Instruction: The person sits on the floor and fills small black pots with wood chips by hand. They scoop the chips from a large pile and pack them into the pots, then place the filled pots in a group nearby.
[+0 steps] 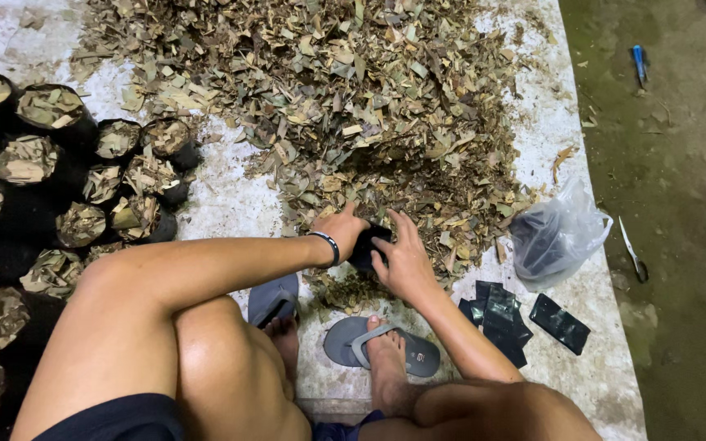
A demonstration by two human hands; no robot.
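A small black plastic bag [367,245] sits at the near edge of a big heap of dry shredded leaves [345,90]. My left hand [339,224] grips its left side, fingers curled into the leaves, a dark band on the wrist. My right hand [402,257] holds the bag's right side with fingers spread over it. The bag is mostly hidden between both hands.
Several filled black bags [59,163] packed with leaves stand at the left. A clear plastic sack [557,233] of black bags and flat empty black bags [525,314] lie at the right. My feet in grey sandals [386,343] rest below. A blue tool [639,61] lies on the floor.
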